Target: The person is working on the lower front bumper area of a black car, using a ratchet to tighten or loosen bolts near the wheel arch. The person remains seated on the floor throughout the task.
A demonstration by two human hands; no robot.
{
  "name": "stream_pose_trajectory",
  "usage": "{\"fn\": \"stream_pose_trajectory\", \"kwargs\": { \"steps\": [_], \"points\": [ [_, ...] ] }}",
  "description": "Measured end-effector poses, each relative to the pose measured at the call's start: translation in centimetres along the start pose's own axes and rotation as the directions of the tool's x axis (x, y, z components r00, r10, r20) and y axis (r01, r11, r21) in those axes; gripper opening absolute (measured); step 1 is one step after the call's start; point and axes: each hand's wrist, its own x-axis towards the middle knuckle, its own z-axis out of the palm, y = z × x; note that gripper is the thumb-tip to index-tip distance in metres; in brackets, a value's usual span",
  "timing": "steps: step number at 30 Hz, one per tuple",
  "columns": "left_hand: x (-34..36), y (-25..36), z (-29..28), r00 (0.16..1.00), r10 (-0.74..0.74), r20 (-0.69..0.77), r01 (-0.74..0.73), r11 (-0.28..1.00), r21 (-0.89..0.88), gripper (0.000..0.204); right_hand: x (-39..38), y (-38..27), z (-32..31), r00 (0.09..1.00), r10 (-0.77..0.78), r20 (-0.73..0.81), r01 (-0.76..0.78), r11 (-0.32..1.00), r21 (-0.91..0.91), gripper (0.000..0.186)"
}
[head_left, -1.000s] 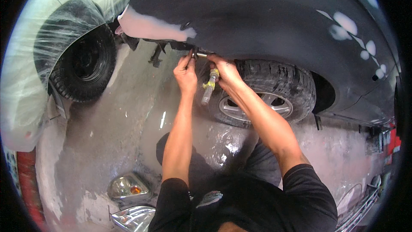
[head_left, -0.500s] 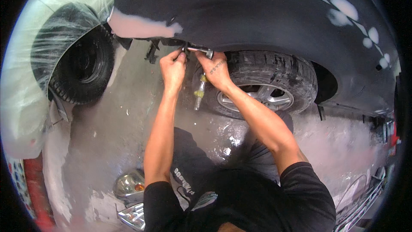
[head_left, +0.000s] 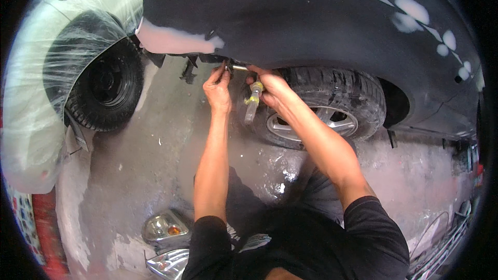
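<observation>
Though slim, a shiny metal shaft (head_left: 240, 67)

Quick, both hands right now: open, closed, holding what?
Left hand: closed in a pinch by the silver shaft; what it pinches cannot be told.
Right hand: closed, holding a hand tool with yellow bands.

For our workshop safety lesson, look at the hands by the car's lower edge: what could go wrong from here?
The left hand is right by the end of the shiny shaft, so a slip of the yellow-marked tool in the right hand might pinch its fingertips.

Bare knuckles could scrape on the lower edge of the dark panel.

A lamp unit lies on the floor to the person's left; a careless step might crack it.
</observation>
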Motion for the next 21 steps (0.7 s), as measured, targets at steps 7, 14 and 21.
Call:
{"fn": "stream_pose_trajectory", "kwargs": {
  "steps": [7, 14, 21],
  "points": [
    [0.2, -0.3, 0.2, 0.999, 0.034, 0.007, -0.035, 0.998, 0.059, 0.030, -1.3, -0.2, 0.7, 0.986, 0.093, 0.139, -0.125, 0.961, 0.246, 0.023],
    [0.2, 0.2, 0.1, 0.993, 0.115, 0.015, -0.116, 0.980, 0.159, 0.027, -1.0, -0.6, 1.0, 0.995, 0.093, 0.043, -0.098, 0.986, 0.136, 0.024],
    [0.1, 0.7, 0.0, 0.990, 0.129, 0.049, -0.135, 0.983, 0.126, 0.024, -1.0, -0.8, 0.7, 1.000, 0.004, 0.002, -0.003, 0.989, -0.148, 0.027]
  ]
}}
